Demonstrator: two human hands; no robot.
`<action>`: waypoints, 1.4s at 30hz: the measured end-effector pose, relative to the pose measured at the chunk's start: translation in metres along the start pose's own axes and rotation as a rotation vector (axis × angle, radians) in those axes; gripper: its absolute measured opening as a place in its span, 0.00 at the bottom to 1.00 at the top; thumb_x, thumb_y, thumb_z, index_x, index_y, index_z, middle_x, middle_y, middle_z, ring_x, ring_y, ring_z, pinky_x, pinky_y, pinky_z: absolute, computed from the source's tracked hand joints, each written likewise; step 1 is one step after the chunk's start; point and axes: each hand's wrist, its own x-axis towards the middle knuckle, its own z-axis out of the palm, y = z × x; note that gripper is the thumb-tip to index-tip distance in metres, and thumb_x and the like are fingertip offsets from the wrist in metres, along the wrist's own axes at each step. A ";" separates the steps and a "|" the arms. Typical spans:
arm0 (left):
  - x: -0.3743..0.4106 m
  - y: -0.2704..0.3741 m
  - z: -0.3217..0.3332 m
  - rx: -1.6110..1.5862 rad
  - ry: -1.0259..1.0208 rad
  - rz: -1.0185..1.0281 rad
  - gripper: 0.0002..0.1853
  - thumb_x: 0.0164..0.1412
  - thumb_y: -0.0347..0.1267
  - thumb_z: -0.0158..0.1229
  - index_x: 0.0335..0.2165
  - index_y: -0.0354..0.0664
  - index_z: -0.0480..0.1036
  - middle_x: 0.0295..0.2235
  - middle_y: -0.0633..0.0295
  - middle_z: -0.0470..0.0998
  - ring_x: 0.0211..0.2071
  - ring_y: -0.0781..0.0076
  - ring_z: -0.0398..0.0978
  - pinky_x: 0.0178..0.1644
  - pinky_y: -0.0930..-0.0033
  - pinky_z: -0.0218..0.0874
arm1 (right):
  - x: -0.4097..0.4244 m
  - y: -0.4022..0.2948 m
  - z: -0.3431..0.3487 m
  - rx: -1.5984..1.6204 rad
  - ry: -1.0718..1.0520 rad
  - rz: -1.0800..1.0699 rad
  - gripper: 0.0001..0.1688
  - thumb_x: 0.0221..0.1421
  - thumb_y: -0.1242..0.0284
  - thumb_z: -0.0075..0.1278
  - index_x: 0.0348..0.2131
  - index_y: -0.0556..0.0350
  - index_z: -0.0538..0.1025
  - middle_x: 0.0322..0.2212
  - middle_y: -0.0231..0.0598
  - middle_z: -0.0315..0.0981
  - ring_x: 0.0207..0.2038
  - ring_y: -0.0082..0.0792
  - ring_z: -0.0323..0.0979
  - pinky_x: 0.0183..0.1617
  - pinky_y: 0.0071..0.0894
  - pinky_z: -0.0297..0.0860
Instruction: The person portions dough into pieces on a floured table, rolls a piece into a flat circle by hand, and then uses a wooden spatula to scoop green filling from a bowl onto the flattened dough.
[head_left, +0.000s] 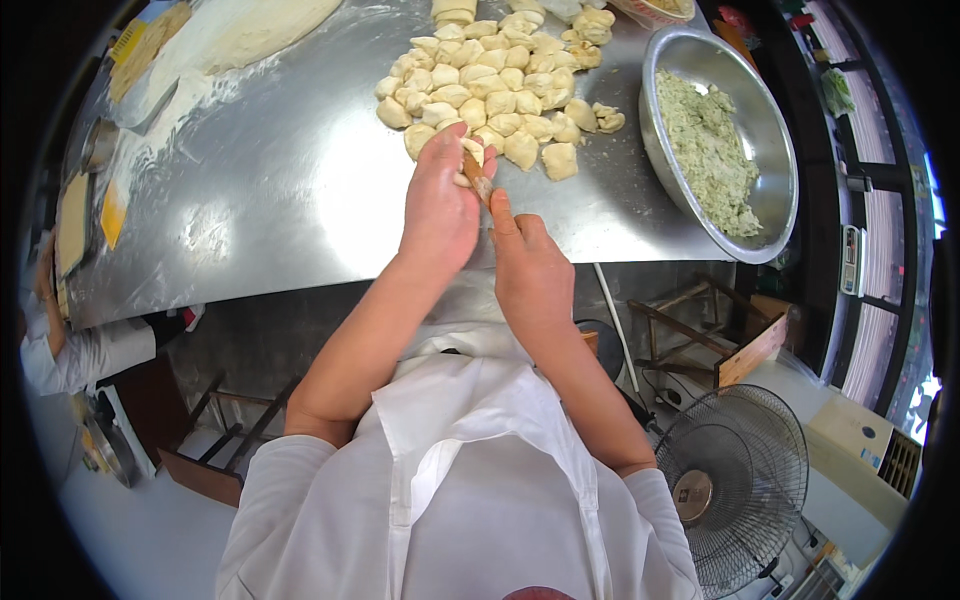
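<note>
My left hand (444, 202) cups a small piece of dough (472, 151) above the front of the dough cluster. In my right hand (532, 262) is a flat wooden stick (478, 178), its far end against the dough in my left palm. My left fingers hide part of that dough. Just beyond both hands, many small dough pieces (495, 79) lie close together on the metal table (270, 180). To the right stands a large steel bowl (701, 52) containing a pale green, chopped filling (709, 157).
A large floured dough mass (247, 34) lies at the back left, near a metal scoop (146, 105) and a yellow scraper (114, 214). Another person's arm (51, 300) shows at the left edge. A standing fan (735, 487) and wooden stools (750, 349) are below table level.
</note>
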 end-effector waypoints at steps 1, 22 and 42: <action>0.001 0.008 -0.012 0.005 -0.069 -0.020 0.23 0.75 0.32 0.51 0.62 0.32 0.63 0.56 0.45 0.70 0.60 0.49 0.71 0.69 0.49 0.62 | 0.001 0.002 -0.005 0.143 -0.004 -0.021 0.33 0.59 0.78 0.55 0.63 0.47 0.74 0.34 0.40 0.73 0.31 0.42 0.74 0.32 0.40 0.73; 0.021 0.082 -0.102 1.391 -0.060 0.769 0.22 0.67 0.32 0.59 0.57 0.36 0.72 0.52 0.51 0.77 0.50 0.59 0.74 0.58 0.59 0.64 | -0.014 0.048 0.017 1.127 0.056 0.519 0.21 0.72 0.71 0.51 0.59 0.63 0.75 0.34 0.34 0.80 0.24 0.15 0.66 0.27 0.18 0.64; 0.035 0.072 -0.066 0.374 -0.194 0.132 0.15 0.74 0.32 0.56 0.54 0.35 0.69 0.55 0.48 0.73 0.54 0.55 0.77 0.56 0.60 0.78 | 0.008 0.117 -0.109 0.720 0.344 0.235 0.17 0.67 0.82 0.50 0.54 0.62 0.74 0.35 0.38 0.81 0.29 0.23 0.74 0.36 0.23 0.73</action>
